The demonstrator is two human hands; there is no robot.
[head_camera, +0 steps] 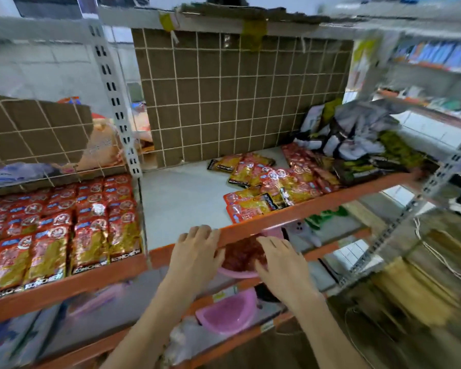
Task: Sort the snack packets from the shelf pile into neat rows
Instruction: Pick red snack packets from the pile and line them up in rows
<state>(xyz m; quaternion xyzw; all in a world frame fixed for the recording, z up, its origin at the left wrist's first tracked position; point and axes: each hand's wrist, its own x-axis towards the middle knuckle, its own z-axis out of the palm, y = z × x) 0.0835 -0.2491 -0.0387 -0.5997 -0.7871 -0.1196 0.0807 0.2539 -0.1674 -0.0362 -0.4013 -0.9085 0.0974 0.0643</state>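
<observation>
We see our left hand (197, 247) resting on the orange front edge (317, 206) of the shelf (181, 198), with its fingers straight and a little spread over the lip. Our right hand (280, 258) is just below that edge, fingers straight and spread, over a pink bowl (237, 272) with something dark red in it. We cannot tell if the right hand touches the bowl. Neither hand holds a packet.

The shelf floor is bare and pale in the middle and on the left side, so there is open room there, from the front edge back to the brown cardboard wall (237, 97) with its white string grid. The loose pile of red and gold snack packets (272, 182) lies on the right part of this shelf, and some packets reach right to the front edge.

Behind the pile, in the back right corner, sits a heap of grey, white and green bags (357, 134). It fills that corner and rests against the pile.

A grey metal post (117, 107) stands at the left side of the shelf. Past it, on the next shelf, red and gold packets in neat rows (64, 225) stand side by side up to the front edge.

Lower down there is another pink bowl (226, 312) on a shelf below our arms
</observation>
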